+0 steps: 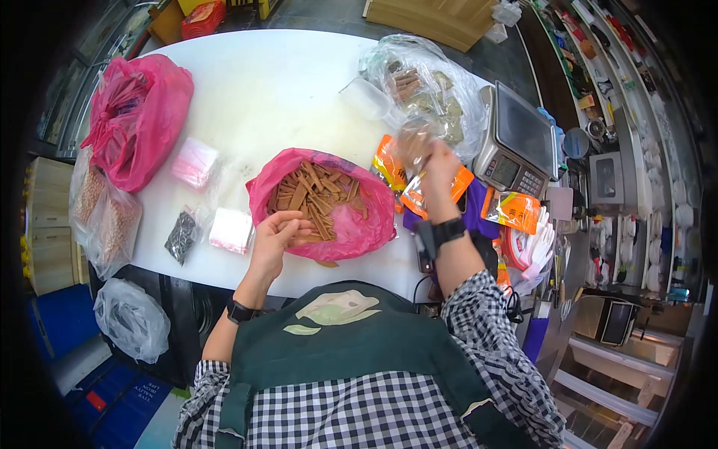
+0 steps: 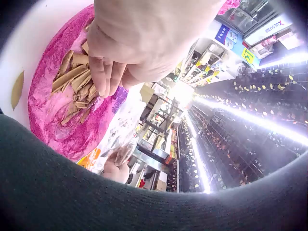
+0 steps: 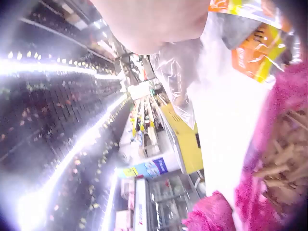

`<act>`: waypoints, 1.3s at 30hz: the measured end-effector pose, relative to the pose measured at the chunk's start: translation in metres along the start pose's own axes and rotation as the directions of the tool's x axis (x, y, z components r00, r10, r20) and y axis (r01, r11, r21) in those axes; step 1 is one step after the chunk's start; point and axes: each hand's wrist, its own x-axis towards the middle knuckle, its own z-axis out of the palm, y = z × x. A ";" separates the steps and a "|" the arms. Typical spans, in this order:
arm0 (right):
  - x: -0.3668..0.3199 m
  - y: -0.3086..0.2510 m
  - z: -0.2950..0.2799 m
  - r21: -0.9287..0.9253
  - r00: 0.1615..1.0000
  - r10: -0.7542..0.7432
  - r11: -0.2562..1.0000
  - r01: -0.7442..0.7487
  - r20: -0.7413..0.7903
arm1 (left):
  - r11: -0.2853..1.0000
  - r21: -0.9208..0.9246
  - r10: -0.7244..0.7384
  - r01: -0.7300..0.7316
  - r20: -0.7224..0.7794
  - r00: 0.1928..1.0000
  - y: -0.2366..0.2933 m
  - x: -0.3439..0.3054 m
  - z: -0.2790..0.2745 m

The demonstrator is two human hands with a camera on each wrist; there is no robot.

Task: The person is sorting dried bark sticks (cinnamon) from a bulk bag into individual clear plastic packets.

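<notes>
A pink plastic bag [image 1: 385, 202] lies open on the table, filled with strips of brown bark [image 1: 318, 191] that look like cinnamon. My left hand [image 1: 273, 238] is over its near left side. In the left wrist view, the extended fingers [image 2: 113, 77] reach down onto the bark strips. To the right, beyond the orange packets, my right hand [image 1: 441, 172] grips a small clear plastic bag [image 1: 413, 142] with something brown inside. Motion blurs this bag in the head view; in the right wrist view, its clear film [image 3: 180, 82] hangs below the hand.
A large clear bag [image 1: 456, 82] with bark and greenish contents sits behind my right hand, beside a weighing scale [image 1: 508, 150]. Orange packets [image 1: 512, 209] lie on the right. Another pink bag [image 1: 149, 120] and small packs of plastic bags [image 1: 230, 230] are on the left.
</notes>
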 end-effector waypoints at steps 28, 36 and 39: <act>-0.162 0.017 0.023 -0.443 0.418 0.202 0.635 0.632 0.886 | 0.976 0.204 -0.059 0.072 -0.069 0.996 -0.023 -0.034 -0.029; -0.164 -0.002 0.012 -0.325 0.651 -0.119 0.791 0.519 0.750 | 0.940 0.342 0.126 0.009 -0.369 0.921 -0.041 -0.044 -0.085; -0.156 -0.014 0.005 -0.342 0.813 -0.101 0.872 0.350 0.574 | 0.816 0.577 0.340 -0.041 -0.421 0.841 -0.051 -0.040 -0.102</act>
